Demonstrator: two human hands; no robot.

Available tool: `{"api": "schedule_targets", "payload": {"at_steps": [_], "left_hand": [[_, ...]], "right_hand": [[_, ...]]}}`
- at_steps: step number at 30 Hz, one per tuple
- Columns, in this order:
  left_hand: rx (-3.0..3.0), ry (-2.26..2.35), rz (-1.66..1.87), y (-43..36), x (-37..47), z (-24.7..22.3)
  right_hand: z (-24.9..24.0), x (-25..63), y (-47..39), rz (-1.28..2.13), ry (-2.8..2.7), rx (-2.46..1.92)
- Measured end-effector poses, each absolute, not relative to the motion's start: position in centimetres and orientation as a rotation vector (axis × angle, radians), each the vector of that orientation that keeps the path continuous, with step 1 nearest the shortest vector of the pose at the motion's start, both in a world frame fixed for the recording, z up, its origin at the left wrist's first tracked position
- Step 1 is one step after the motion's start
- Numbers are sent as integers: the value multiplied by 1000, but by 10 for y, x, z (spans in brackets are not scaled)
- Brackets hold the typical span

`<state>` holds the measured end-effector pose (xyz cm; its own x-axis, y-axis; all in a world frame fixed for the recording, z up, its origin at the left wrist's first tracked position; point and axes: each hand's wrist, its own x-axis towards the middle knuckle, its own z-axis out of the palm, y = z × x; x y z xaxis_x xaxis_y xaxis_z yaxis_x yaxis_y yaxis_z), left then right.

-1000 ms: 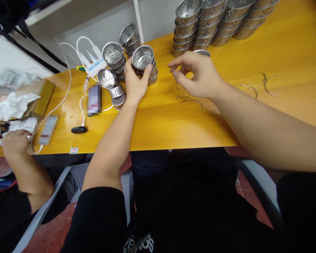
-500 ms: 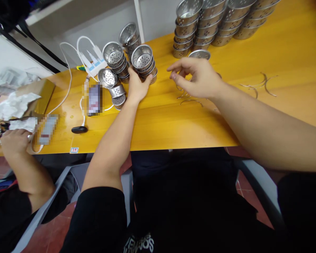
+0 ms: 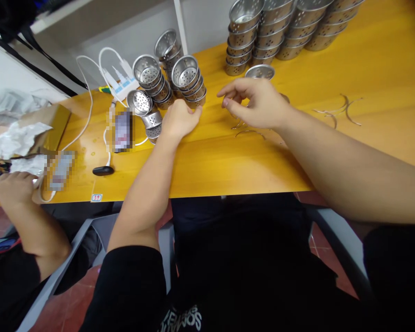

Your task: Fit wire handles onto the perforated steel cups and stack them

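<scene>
My left hand (image 3: 180,121) is just in front of a stack of perforated metal cups (image 3: 186,74). Its thumb points away from the palm and nothing shows in its grip; the other fingers bend down, mostly out of sight. My right hand (image 3: 254,102) hovers over the table with loosely curved fingers, the index stretched forward, holding nothing visible. Just behind it sits a single metal cup (image 3: 260,72), partly covered by the hand. Thin curved metal wires (image 3: 251,133) lie below its fingers.
Tall cup stacks (image 3: 244,41) stand at the back right, more cups (image 3: 140,102) at the left. More wires (image 3: 347,110) lie right on the yellow table (image 3: 228,173). Left are a power strip (image 3: 126,85), a blurred phone (image 3: 122,131), a black object (image 3: 103,171) and another person's hand (image 3: 14,186).
My left hand has come down and back from the side of the cup stack towards me. My right hand has hardly moved. The view has shifted slightly.
</scene>
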<state>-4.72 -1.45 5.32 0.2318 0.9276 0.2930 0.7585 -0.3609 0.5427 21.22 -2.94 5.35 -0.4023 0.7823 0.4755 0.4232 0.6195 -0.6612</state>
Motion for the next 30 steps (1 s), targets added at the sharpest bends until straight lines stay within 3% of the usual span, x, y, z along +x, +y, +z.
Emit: {"api": "schedule_targets", "payload": {"at_steps": [2,8,14,30], "left_hand": [[2163,1697,756,-25,-34,61],[2273,1171,718,-23,-11,37],[2143,1277,753,-9,-12,15],[2057,1656,657,-35,-2,55]], "right_hand": [[54,212,-30,580,-2038,-949],[57,212,-32,574,-1983,-1015],[60,216,-23,517,-1777,-1120],[53,249,7,302,-1639,-1273]]}}
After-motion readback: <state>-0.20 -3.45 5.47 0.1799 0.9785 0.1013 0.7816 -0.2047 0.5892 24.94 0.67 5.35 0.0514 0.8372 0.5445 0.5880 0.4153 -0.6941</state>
